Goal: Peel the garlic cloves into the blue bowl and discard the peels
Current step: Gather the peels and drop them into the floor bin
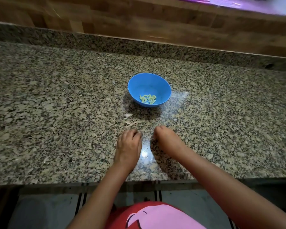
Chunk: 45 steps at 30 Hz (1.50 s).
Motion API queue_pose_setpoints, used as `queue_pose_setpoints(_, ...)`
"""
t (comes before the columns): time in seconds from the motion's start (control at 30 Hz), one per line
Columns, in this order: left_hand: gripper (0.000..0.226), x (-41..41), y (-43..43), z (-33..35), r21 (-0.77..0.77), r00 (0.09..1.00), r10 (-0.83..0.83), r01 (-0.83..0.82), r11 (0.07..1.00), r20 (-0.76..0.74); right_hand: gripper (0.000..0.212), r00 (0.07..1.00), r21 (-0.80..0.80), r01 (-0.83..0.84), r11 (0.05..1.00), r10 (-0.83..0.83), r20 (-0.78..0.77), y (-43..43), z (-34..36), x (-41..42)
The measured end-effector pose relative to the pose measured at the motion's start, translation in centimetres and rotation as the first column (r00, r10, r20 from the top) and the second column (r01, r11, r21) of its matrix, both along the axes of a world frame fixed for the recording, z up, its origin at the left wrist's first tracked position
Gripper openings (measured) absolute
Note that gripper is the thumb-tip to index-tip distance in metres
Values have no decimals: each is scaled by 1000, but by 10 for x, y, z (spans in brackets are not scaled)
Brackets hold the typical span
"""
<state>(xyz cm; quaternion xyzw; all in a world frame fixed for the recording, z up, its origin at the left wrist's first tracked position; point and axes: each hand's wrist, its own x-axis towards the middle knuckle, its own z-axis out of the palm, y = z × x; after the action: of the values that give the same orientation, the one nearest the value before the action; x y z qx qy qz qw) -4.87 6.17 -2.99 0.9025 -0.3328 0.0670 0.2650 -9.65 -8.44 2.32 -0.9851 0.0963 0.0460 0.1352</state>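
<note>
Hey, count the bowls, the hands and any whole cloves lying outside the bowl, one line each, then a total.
Bowl: 1
Hands: 2, left hand and right hand
Clove outside bowl: 1
Total: 4

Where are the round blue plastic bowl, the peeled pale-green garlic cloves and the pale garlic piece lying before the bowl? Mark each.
Blue bowl (147, 83): head view, bare inner wall.
Peeled cloves (147, 98): head view, middle of the pile.
Garlic piece (128, 115): head view, its middle.
</note>
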Motion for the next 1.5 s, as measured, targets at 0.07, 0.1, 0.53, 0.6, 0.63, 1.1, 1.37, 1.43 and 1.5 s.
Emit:
queue_pose_setpoints(0.07, 18, 1, -2, -1, -6, 1000, -17, 17, 1000, 18, 11, 991, 208, 135, 969, -137, -3, -3, 1, 5)
queue_pose_setpoints(0.1, 19, 2, -2, 0, -20, 999, -32, 32, 999, 8, 11, 974, 352, 221, 910, -223, -33, -3, 2, 8)
queue_pose_setpoints(0.53, 15, 11, -16, 10, -47, 957, -40, 28, 999, -288, 8, 914, 632, 364, 684, -392, -103, 5, 1, 11)
queue_pose_setpoints(0.6, 15, 12, -19, 12, -27, 953, -26, 19, 999, -303, 5, 947, 457, 236, 858, -309, 90, 7, 2, 10)
queue_pose_setpoints(0.63, 14, 14, -20, 16, -48, 940, -24, 8, 999, -341, 5, 948, 415, 185, 891, -274, 165, 8, 1, 9)
queue_pose_setpoints(1.1, 11, 25, -21, 34, -204, 870, -169, 82, 976, -463, 14, 907, 776, 366, 513, -384, -173, -7, 18, -7)
queue_pose_setpoints(1.37, 12, 19, -25, 37, -204, 909, -126, 46, 978, -397, 7, 878, 827, 338, 448, -466, -107, 1, 14, -3)
queue_pose_setpoints(1.43, 10, 18, -26, 39, -217, 910, -109, 22, 976, -399, 7, 884, 807, 326, 492, -461, -76, 1, 12, -2)
queue_pose_setpoints(1.5, 8, 18, -26, 41, -261, 893, -83, -39, 965, -442, 8, 887, 792, 312, 525, -459, -45, 1, 12, -2)
